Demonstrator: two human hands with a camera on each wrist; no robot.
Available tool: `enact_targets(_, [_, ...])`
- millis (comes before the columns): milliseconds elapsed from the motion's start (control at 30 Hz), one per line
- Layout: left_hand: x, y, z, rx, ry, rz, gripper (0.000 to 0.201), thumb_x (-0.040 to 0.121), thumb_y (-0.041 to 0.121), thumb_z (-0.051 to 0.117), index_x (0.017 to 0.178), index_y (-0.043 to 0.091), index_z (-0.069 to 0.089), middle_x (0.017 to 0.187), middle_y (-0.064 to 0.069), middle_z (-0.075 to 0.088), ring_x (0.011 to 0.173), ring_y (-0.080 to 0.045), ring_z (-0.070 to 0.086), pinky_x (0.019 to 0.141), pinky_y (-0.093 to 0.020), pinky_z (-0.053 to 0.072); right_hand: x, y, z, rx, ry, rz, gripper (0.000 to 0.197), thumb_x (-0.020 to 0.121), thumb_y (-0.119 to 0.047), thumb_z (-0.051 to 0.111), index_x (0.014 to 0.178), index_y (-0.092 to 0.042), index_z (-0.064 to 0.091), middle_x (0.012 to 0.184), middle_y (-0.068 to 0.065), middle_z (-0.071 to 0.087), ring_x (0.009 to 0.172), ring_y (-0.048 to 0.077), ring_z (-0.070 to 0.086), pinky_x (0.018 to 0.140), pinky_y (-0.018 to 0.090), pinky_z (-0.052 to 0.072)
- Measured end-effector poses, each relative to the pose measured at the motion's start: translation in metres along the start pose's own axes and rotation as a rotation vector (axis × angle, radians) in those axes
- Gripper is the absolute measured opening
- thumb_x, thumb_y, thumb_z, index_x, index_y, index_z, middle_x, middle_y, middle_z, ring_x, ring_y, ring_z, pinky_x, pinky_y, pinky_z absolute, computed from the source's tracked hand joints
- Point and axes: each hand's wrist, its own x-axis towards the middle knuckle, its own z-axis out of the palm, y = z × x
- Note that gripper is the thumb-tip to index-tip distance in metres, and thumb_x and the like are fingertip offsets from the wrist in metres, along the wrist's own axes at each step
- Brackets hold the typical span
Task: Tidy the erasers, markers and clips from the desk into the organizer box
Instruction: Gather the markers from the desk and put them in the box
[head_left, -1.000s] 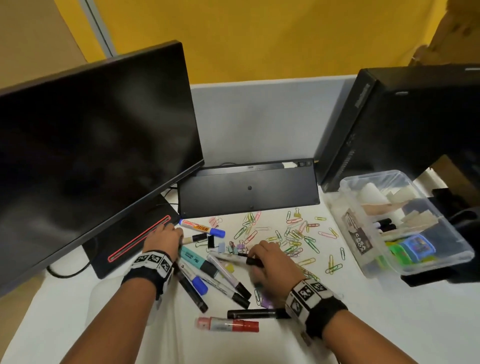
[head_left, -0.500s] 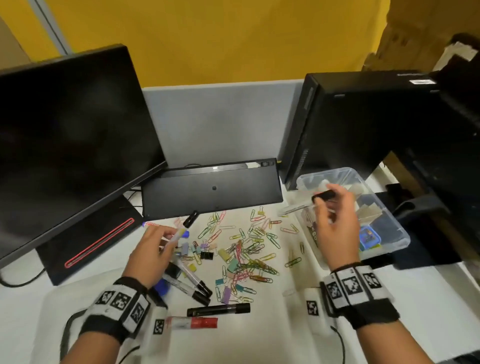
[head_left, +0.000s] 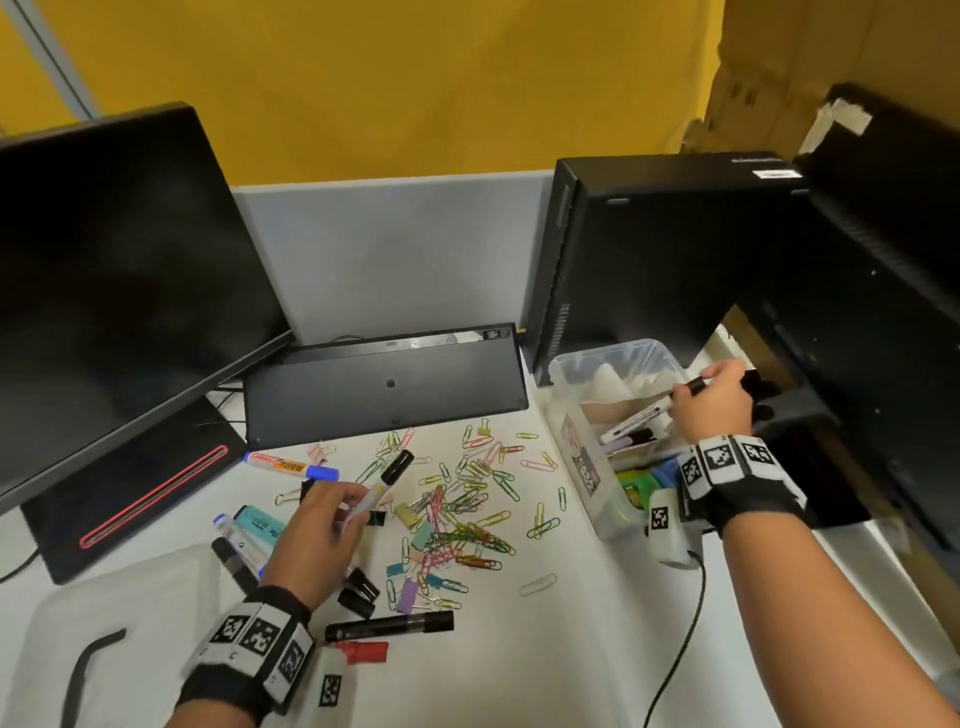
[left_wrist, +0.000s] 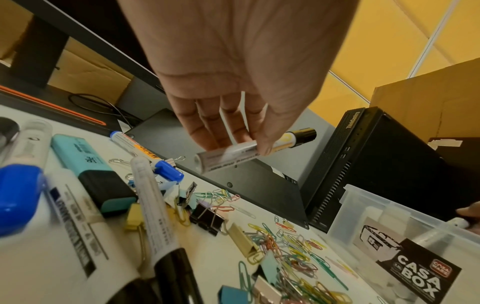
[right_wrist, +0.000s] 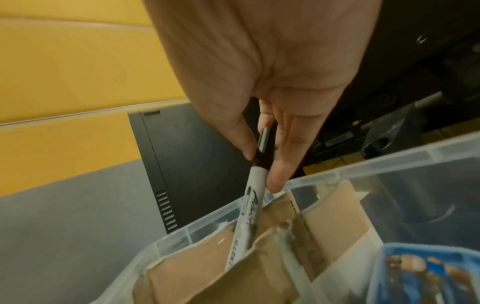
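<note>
Right hand (head_left: 714, 400) pinching marker (head_left: 641, 418) over box (head_left: 587, 467)

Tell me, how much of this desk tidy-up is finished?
Barely begun. A few markers and small items already lie in the organizer box. The right hand lowers a black-capped marker in; the left hand grips another marker. Most paper clips, binder clips and several markers remain on the desk.

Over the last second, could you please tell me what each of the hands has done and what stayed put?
The right hand picked a black-capped marker off the desk, carried it right and is lowering it into the clear box. The left hand lifted a second marker above the pile. The paper clips and other markers stayed where they were.
</note>
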Motion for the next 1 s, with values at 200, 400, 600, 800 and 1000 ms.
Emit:
enact_targets(200, [-0.005,0.004,0.005,-0.009,-0.010,0.027,0.019,0.092,0.027,0.054,0.110,0.025,0.057,0.107,0.007,0.056,0.092,-0.001,0.055,0.079,-0.019,0.045,0.025,-0.006,0.016,-0.273,-0.276,0.187,0.030,0.088,-0.015,0.062,0.113,0.000,0.059,0.094,0.016,0.060,0.089,0.033,0.061,0.060,0.031,0.045])
enact_targets(400, [-0.012,0.013,0.009,0.014,-0.036,0.076,0.019,0.092,0.032,0.053,0.111,0.030,0.055,0.106,0.011,0.055,0.092,0.004,0.054,0.074,-0.011,0.042,0.007,0.009,-0.017,-0.301,-0.255,-0.084,0.028,0.094,-0.015,0.046,0.113,-0.006,0.063,0.115,0.021,0.061,0.105,0.037,0.057,0.083,0.038,0.047])
enact_targets(600, [-0.016,0.048,0.027,0.011,-0.090,0.131,0.020,0.094,0.031,0.049,0.113,0.030,0.054,0.109,0.014,0.054,0.094,0.004,0.053,0.076,-0.013,0.043,-0.030,0.059,-0.022,-0.508,-0.198,-0.316,0.045,0.097,-0.026,0.043,0.138,-0.009,0.042,0.149,0.011,0.035,0.134,0.030,0.034,0.108,0.046,0.034])
enact_targets(800, [0.008,0.114,0.073,0.099,-0.040,0.337,0.028,0.096,0.037,0.043,0.121,0.031,0.054,0.103,0.018,0.051,0.091,0.000,0.050,0.081,-0.023,0.049,-0.041,0.082,-0.005,-0.473,-0.111,-0.329,0.051,0.098,-0.028,0.037,0.144,-0.006,0.035,0.155,0.010,0.026,0.142,0.027,0.025,0.117,0.045,0.022])
enact_targets(1000, [0.048,0.207,0.124,0.453,-0.053,0.538,0.035,0.093,0.008,0.046,0.126,0.015,0.050,0.117,-0.005,0.049,0.105,-0.024,0.044,0.089,-0.035,0.042,-0.043,0.082,-0.006,-0.474,-0.097,-0.339,0.049,0.096,-0.025,0.038,0.142,-0.007,0.038,0.155,0.009,0.027,0.142,0.026,0.026,0.117,0.042,0.020])
